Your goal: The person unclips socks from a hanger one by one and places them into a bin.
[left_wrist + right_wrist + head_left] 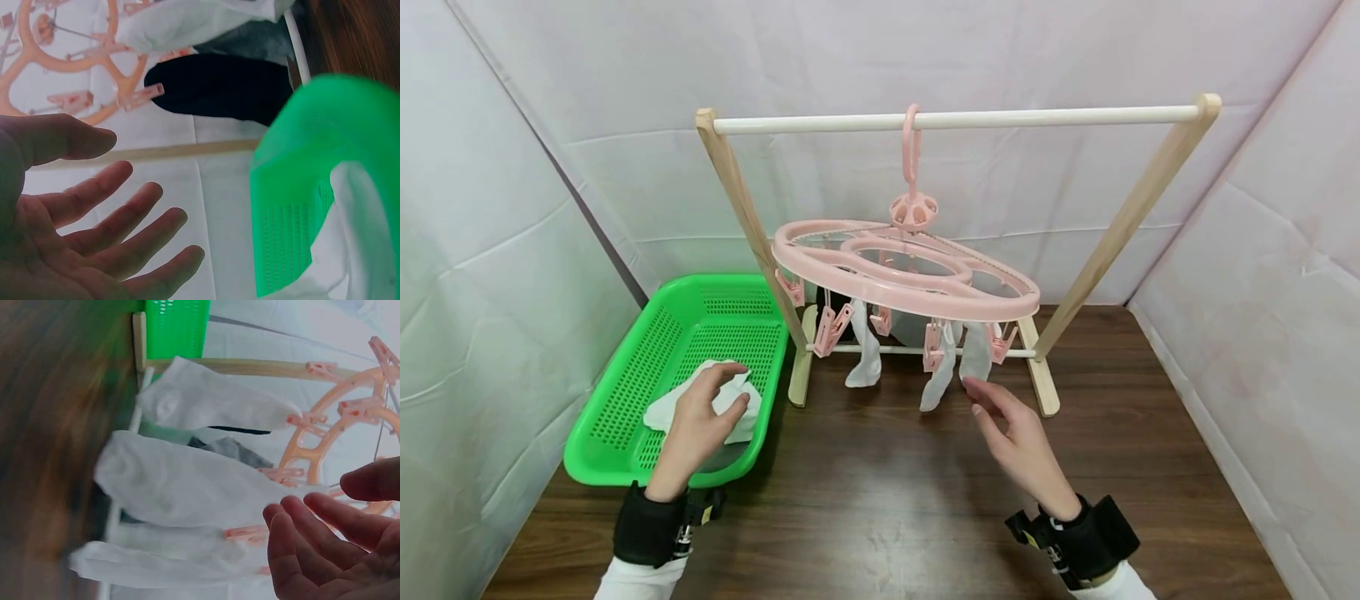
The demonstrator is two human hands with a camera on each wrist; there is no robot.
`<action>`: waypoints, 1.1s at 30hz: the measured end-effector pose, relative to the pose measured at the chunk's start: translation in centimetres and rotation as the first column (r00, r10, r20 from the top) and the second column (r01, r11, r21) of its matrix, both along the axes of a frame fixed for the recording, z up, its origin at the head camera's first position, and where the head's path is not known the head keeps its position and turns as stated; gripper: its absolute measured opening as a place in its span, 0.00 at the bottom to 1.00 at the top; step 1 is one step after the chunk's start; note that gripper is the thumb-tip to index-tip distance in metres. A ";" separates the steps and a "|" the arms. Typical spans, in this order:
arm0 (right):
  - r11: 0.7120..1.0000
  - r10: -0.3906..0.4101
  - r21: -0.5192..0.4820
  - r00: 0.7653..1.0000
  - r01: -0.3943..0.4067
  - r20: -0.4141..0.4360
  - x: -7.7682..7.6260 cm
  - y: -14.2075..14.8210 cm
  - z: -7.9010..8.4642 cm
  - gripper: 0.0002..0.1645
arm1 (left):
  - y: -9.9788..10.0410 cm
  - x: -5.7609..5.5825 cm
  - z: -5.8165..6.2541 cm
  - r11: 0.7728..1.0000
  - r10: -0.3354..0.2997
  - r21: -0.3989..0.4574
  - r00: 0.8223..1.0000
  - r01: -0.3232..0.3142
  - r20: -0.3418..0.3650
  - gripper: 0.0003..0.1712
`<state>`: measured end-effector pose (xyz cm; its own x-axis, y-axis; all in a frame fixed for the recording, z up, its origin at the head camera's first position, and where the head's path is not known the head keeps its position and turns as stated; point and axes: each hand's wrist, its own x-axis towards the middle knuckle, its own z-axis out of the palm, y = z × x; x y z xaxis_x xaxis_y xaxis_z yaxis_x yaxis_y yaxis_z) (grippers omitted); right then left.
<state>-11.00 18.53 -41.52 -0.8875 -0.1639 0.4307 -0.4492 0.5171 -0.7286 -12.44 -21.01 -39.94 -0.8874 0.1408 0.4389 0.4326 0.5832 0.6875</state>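
Over the green basket hangs my left hand, fingers spread and slightly bent, holding nothing. White cloth pieces, probably socks, lie in the basket below that hand. My right hand is held in front of the rack with relaxed fingers and nothing in its grasp. Its fingertips are close to a white sock; whether they touch it I cannot tell. Other white socks hang from a pink oval clip hanger. The left wrist view shows a black sock clipped farther back.
A wooden stand with a white bar carries the hanger by its hook. The hanger tilts, lower on the right. Several pink clips dangle from it. The basket stands left of the stand on a dark wooden table. White sheets enclose the area.
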 end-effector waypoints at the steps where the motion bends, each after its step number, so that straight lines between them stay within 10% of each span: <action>1: 1.000 -0.008 0.006 1.000 0.009 -0.019 -0.3 -0.3 0.2 0.21 | 0.4 0.3 0.4 1.000 0.005 -0.010 1.000 -0.005 0.000 0.17; 18: 0.999 0.004 -0.051 0.977 -0.015 -0.215 -4.9 -3.9 1.5 0.44 | 2.4 1.5 0.2 0.998 -0.049 -0.052 0.995 0.044 -0.085 0.20; 25: 0.986 0.057 -0.132 0.952 -0.101 -0.300 -7.4 -4.6 1.8 0.42 | 3.0 1.8 -0.3 0.997 -0.064 -0.043 0.998 0.063 -0.024 0.21; 33: 0.973 0.037 -0.208 0.959 -0.099 -0.283 -6.8 -5.9 3.9 0.25 | 3.7 2.2 -0.9 0.997 -0.077 -0.016 0.997 0.078 0.018 0.21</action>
